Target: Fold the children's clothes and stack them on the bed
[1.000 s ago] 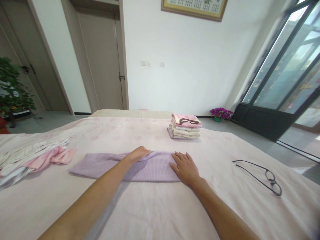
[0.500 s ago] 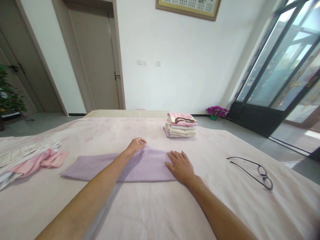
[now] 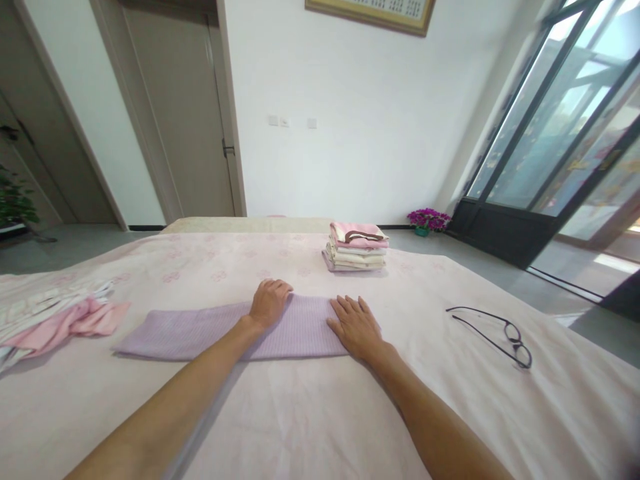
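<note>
A lavender ribbed garment (image 3: 305,330), folded into a long flat strip, lies across the bed. My left hand (image 3: 270,303) rests on it around the middle, by its far edge, palm down with the fingers laid over the cloth. On the strip's right end my right hand (image 3: 356,327) lies flat, fingers stretched out and slightly spread. The garment's left end reaches out beyond my left forearm. Neither hand lifts any cloth.
A neat stack of folded clothes (image 3: 356,248) stands farther back, pink on top. Rumpled pink and white clothes (image 3: 60,323) lie at the left. Black-framed glasses (image 3: 515,343) sit unfolded at the right on the pale pink sheet (image 3: 300,413).
My left hand has come down from a raised pinch at the garment's far edge and now lies on the cloth. My right hand stays at the right end. The view has shifted slightly.
</note>
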Demonstrator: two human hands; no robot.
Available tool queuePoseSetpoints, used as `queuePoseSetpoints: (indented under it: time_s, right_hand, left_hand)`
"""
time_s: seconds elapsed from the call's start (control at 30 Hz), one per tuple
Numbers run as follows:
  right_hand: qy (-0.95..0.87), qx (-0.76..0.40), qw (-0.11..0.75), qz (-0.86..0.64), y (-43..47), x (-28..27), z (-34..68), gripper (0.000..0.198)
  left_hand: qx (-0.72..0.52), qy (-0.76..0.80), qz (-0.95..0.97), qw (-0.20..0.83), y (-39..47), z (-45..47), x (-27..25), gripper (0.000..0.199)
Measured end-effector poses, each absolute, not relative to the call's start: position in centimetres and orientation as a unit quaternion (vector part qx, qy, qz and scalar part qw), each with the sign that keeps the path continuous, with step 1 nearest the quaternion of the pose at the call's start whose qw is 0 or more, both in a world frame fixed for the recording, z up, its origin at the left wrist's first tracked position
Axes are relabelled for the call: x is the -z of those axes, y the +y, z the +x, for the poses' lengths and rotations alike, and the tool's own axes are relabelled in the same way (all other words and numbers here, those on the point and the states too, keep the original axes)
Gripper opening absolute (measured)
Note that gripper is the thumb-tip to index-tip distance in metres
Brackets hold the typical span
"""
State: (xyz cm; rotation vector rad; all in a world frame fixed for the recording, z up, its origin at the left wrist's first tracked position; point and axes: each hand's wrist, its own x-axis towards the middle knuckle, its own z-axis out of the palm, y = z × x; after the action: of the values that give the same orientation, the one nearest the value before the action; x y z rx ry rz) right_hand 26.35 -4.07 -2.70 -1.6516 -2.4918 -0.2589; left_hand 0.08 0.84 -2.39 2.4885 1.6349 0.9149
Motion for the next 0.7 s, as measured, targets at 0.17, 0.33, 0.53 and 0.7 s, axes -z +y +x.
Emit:
queuePoseSetpoints:
  time_s: [0.17,0.33,0.53,0.7]
  right_hand:
    - [-0.824,0.072,0.077,-0.556,-3.8,2.8,26.3,0.055]
    - [-0.788,0.053,0.089,-0.608,-3.3,2.0,26.6,0.053]
    - [-0.687,0.041,0.076,-0.721,-3.2,-0.2,29.0,0.048]
    - [-0.670,0.004,0.068,-0.739,-3.0,-0.9,30.3,0.052]
  left_hand:
    - [-0.213,0.406,0.887,0.055,-1.6,-0.6,3.4,0.041]
    - [-0.151,0.421,0.894,0.037,-1.8,-2.8,4.5,0.052]
    - [-0.214,0.437,0.873,0.030,-4.5,-3.5,2.8,0.035]
    - [-0.218,0.327,0.919,0.039,-9.0,-3.3,0.9,0.031]
